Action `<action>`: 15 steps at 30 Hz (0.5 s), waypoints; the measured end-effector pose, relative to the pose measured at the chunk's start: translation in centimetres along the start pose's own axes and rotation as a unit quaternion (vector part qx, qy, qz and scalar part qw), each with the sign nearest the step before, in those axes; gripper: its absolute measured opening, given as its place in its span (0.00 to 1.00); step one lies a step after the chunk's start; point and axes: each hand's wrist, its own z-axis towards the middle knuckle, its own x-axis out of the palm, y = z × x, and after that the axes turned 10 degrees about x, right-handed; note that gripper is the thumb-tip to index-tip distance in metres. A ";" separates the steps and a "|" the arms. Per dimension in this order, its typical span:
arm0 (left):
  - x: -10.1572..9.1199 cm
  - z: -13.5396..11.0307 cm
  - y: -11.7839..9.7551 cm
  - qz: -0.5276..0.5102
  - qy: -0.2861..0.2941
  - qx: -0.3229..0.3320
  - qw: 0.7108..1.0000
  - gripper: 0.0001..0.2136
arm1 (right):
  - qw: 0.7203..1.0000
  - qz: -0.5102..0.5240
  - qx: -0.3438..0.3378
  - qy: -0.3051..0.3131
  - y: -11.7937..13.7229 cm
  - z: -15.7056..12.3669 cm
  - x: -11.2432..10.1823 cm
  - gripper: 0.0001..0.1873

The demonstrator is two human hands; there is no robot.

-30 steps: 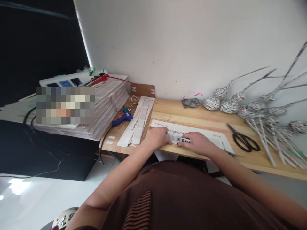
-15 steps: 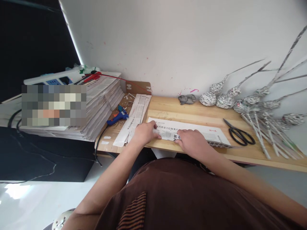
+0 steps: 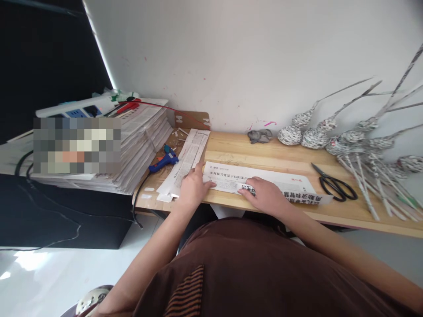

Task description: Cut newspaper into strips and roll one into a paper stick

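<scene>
A long folded newspaper sheet (image 3: 284,181) lies along the front of the wooden table (image 3: 264,154). My left hand (image 3: 193,187) rests on its left end, fingers stretched flat, one finger pointing up at the sheet's corner. My right hand (image 3: 262,193) presses the sheet's near folded edge at the middle, fingers curled down on the paper. The sheet's right end (image 3: 319,199) curls up slightly past the table edge.
A pile of cut newspaper strips (image 3: 185,160) and a blue glue gun (image 3: 162,162) lie left of the sheet. A tall newspaper stack (image 3: 139,132) stands further left. Black scissors (image 3: 335,185) lie right. Rolled paper sticks and woven paper shapes (image 3: 357,145) fill the back right.
My left hand has slid left to the sheet's end and opened flat. The sheet's right end has lifted and shows its printed underside. The view has shifted slightly.
</scene>
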 end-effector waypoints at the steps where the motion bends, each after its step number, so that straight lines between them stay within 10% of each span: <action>1: 0.1 -0.2 0.0 -0.003 -0.012 -0.003 1.000 0.34 | 1.000 0.002 0.001 -0.002 0.0 0.0 0.0 0.18; 15: 1.2 -1.8 0.2 0.019 -0.087 -0.006 0.996 0.27 | 0.999 0.033 0.013 0.006 -0.1 0.3 -0.1 0.19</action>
